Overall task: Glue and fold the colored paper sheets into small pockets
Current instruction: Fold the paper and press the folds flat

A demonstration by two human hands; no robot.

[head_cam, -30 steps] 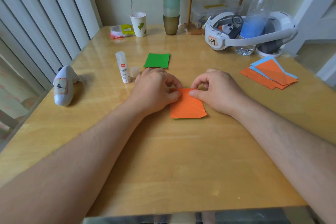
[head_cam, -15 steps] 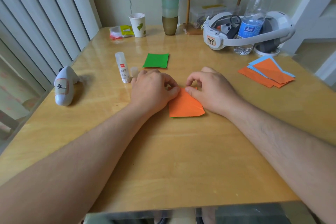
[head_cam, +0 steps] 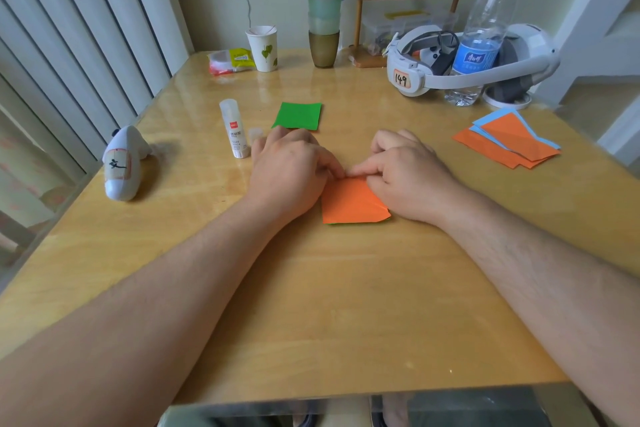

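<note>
— Where is the orange paper (head_cam: pixel 351 203) found?
— At the middle of the table (head_cam: pixel 311 305), lying flat; its far edge is pinched by the left hand (head_cam: pixel 289 172) and the right hand (head_cam: pixel 403 172), fingertips nearly met.
— And beyond?
— A green pocket (head_cam: pixel 298 115) and glue stick (head_cam: pixel 235 130) are seen farther left, spare sheets (head_cam: pixel 507 142) far right.

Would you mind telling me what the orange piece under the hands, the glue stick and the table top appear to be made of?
Orange piece: thin matte paper, judging by its sharp creases and a dog-eared corner. Glue stick: seemingly plastic, a white printed tube with a translucent top. Table top: looks like pale wood with visible grain under a glossy coating or clear cover; reflections show at the far end.
</note>
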